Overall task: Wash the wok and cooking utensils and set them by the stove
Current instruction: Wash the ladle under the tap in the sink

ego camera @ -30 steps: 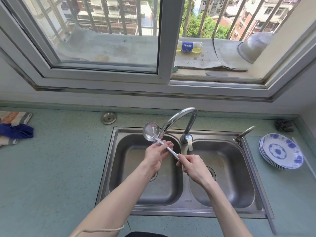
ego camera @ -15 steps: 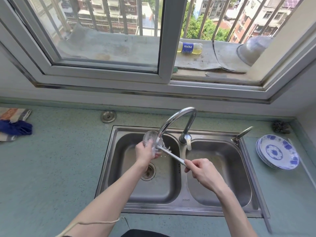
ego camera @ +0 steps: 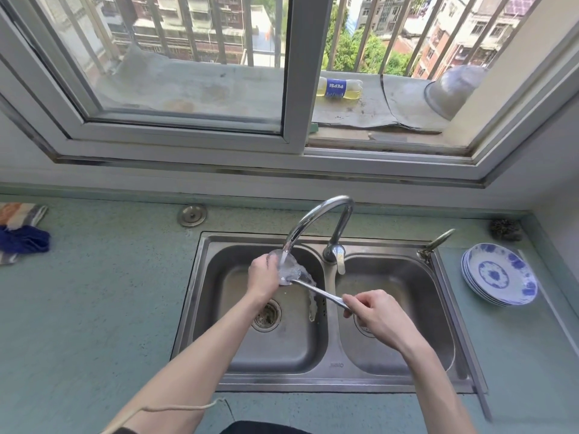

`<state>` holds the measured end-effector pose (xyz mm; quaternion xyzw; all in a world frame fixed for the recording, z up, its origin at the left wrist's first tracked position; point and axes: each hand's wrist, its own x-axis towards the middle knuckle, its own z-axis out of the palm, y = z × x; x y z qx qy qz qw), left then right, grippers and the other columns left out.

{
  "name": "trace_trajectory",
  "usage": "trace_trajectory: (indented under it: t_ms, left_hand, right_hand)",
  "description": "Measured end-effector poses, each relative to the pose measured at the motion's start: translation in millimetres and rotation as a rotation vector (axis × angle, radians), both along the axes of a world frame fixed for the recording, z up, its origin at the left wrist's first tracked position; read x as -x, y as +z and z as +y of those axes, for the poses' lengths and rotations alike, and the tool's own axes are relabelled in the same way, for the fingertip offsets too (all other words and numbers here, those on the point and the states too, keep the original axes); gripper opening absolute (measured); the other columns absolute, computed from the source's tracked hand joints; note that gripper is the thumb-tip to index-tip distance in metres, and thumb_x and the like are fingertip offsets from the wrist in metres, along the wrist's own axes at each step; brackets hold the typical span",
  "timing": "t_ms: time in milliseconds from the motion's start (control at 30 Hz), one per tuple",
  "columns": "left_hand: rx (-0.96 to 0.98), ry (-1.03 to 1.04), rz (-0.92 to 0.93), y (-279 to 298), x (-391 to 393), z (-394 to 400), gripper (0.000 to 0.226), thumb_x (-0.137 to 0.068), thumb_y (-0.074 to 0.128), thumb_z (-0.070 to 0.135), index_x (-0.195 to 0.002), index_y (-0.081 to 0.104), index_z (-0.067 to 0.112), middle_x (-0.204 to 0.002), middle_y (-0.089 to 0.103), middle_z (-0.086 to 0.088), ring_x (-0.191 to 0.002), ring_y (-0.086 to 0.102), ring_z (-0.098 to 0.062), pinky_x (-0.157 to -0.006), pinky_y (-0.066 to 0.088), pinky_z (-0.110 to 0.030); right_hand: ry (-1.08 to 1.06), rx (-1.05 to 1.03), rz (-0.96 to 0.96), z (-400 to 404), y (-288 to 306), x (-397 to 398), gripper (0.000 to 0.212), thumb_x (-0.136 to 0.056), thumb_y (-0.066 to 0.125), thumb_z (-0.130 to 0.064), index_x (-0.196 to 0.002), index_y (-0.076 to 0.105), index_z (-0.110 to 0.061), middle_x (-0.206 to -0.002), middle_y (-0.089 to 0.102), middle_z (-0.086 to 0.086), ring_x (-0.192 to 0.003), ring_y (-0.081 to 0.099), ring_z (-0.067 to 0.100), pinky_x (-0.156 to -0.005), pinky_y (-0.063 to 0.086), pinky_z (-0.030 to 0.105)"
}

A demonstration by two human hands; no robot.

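A steel ladle (ego camera: 316,291) is held over the left basin of the double sink (ego camera: 332,380). Its bowl sits under the faucet (ego camera: 316,217) spout, and running water splashes over it. My left hand (ego camera: 263,277) cups the ladle's bowl from the left. My right hand (ego camera: 372,311) grips the far end of the handle above the divider between the basins. No wok is in view.
A stack of blue-and-white plates (ego camera: 499,275) rests on the counter right of the sink, with a steel scrubber (ego camera: 505,229) behind it. Cloths (ego camera: 22,233) lie at the far left. A round metal cap (ego camera: 192,214) sits behind the sink. A window spans the back.
The ladle went from raised in the air down under the spout. My left hand slid from the handle to the bowl. Water now splashes over the bowl.
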<state>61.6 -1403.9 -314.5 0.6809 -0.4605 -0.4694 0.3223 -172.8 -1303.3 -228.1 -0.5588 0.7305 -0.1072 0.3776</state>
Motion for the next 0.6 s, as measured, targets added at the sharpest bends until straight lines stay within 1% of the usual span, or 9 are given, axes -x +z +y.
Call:
trace_trajectory:
  t_ms: [100, 167, 200, 267, 333, 400, 467, 533, 600]
  left_hand:
    - [-0.100, -0.076, 0.195, -3.3, 0.0, 0.7, 0.020, -0.092, 0.053, 0.008, -0.095, 0.072, 0.014, -0.090, 0.077, -0.008, -0.086, 0.073, -0.030, -0.077, 0.061, -0.042]
    - [-0.108, -0.024, 0.251, -5.7, 0.2, 2.7, 0.030, -0.079, 0.060, -0.004, -0.099, 0.075, 0.013, -0.094, 0.078, -0.012, -0.087, 0.074, -0.029, -0.078, 0.061, -0.045]
    - [-0.097, 0.009, 0.270, -4.4, 0.4, 5.4, 0.028, -0.077, 0.063, -0.003, -0.098, 0.075, 0.011, -0.093, 0.077, -0.016, -0.082, 0.074, -0.030, -0.076, 0.061, -0.048]
    - [-0.109, 0.059, 0.311, 0.1, 1.5, 9.5, 0.011, -0.090, 0.067, 0.009, -0.097, 0.072, 0.002, -0.085, 0.075, -0.024, -0.067, 0.073, -0.033, -0.056, 0.062, -0.043]
    - [-0.119, 0.096, 0.253, 1.3, 1.9, 11.9, 0.035, -0.102, 0.058, 0.029, -0.086, 0.067, -0.001, -0.071, 0.072, -0.026, -0.051, 0.068, -0.032, -0.041, 0.052, -0.030]
    - [-0.078, 0.084, 0.089, -1.7, -2.7, 13.1, 0.050, -0.102, 0.054, 0.042, -0.072, 0.064, 0.002, -0.056, 0.066, -0.017, -0.042, 0.062, -0.023, -0.044, 0.047, -0.028]
    - [-0.065, 0.050, 0.044, -6.0, -7.0, 13.3, 0.054, -0.102, 0.053, 0.042, -0.062, 0.060, 0.007, -0.049, 0.061, -0.008, -0.042, 0.059, -0.020, -0.047, 0.046, -0.028]
    - [-0.097, 0.035, 0.114, -6.7, -7.1, 13.6, 0.051, -0.104, 0.048, 0.042, -0.070, 0.064, 0.007, -0.052, 0.063, -0.007, -0.045, 0.058, -0.022, -0.047, 0.045, -0.028]
    - [-0.143, 0.054, 0.238, -8.5, -4.3, 12.6, 0.044, -0.107, 0.043, 0.039, -0.094, 0.067, 0.004, -0.066, 0.070, -0.014, -0.049, 0.060, -0.023, -0.047, 0.048, -0.028]
  right_hand:
    - [-0.016, 0.008, 0.018, 0.8, -3.0, 3.5, 0.046, -0.099, 0.055, -0.052, -0.066, 0.075, -0.026, -0.051, 0.057, -0.005, -0.047, 0.045, 0.006, -0.055, 0.040, 0.028]
    - [-0.011, 0.018, 0.020, 0.7, -3.5, 2.3, 0.045, -0.099, 0.055, -0.050, -0.067, 0.075, -0.026, -0.050, 0.056, -0.005, -0.046, 0.045, 0.006, -0.053, 0.038, 0.026]
    - [-0.009, 0.023, 0.015, 0.5, -3.7, 0.7, 0.044, -0.099, 0.055, -0.050, -0.067, 0.075, -0.026, -0.050, 0.055, -0.005, -0.046, 0.045, 0.007, -0.053, 0.037, 0.027]
    - [-0.009, 0.050, 0.018, 0.3, -4.8, -1.3, 0.044, -0.099, 0.056, -0.049, -0.066, 0.074, -0.026, -0.050, 0.055, -0.006, -0.046, 0.045, 0.007, -0.054, 0.039, 0.029]
    - [0.000, 0.075, 0.036, -0.4, -5.2, -1.4, 0.044, -0.098, 0.057, -0.051, -0.066, 0.073, -0.027, -0.052, 0.057, -0.006, -0.048, 0.048, 0.007, -0.056, 0.041, 0.031]
    - [0.017, 0.083, 0.061, -1.4, -6.2, -1.2, 0.044, -0.098, 0.056, -0.053, -0.066, 0.073, -0.029, -0.055, 0.061, -0.005, -0.050, 0.051, 0.007, -0.057, 0.045, 0.032]
    - [0.029, 0.092, 0.113, -1.3, -8.1, -0.5, 0.043, -0.097, 0.056, -0.055, -0.066, 0.073, -0.030, -0.058, 0.063, -0.004, -0.054, 0.054, 0.009, -0.059, 0.046, 0.032]
    - [0.029, 0.126, 0.183, 0.2, -9.7, -1.5, 0.044, -0.097, 0.055, -0.059, -0.070, 0.072, -0.030, -0.059, 0.064, -0.006, -0.061, 0.058, 0.011, -0.062, 0.048, 0.033]
    - [0.037, 0.212, 0.282, 5.4, -12.5, -4.3, 0.046, -0.098, 0.051, -0.063, -0.077, 0.066, -0.026, -0.064, 0.065, -0.007, -0.067, 0.062, 0.018, -0.063, 0.051, 0.035]
